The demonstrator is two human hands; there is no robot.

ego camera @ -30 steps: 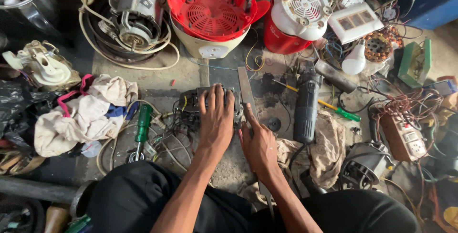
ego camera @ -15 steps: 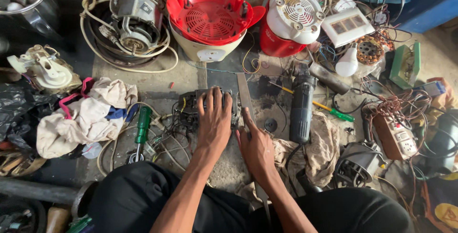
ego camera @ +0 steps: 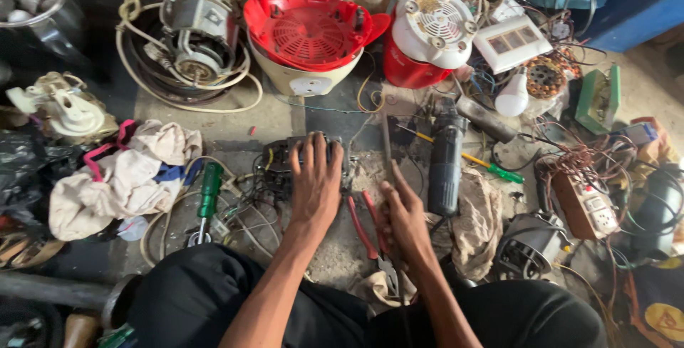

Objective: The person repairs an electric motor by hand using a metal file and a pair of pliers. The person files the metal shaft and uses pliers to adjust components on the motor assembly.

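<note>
My left hand (ego camera: 315, 185) lies on top of a black electrical part (ego camera: 276, 166) with loose wires, its fingers spread and curled over the far edge. My right hand (ego camera: 405, 221) rests just to the right on the dusty floor. Its fingers are stretched out over one handle of the red-handled pliers (ego camera: 360, 225) and point toward a thin metal strip (ego camera: 387, 145). Whether it grips the pliers is not clear. Both forearms reach out from my lap in black trousers.
A black angle grinder (ego camera: 445, 166) lies right of my right hand, with a yellow-green screwdriver (ego camera: 491, 170) beside it. A green-handled screwdriver (ego camera: 209, 190) and crumpled cloth (ego camera: 121, 177) lie left. Beyond are a red-and-white fan housing (ego camera: 306, 34), a corded motor (ego camera: 196, 34) and a power strip (ego camera: 588, 209).
The view has shifted slightly. Both hands stay in nearly the same places, the left on the black part and the right by the pliers.
</note>
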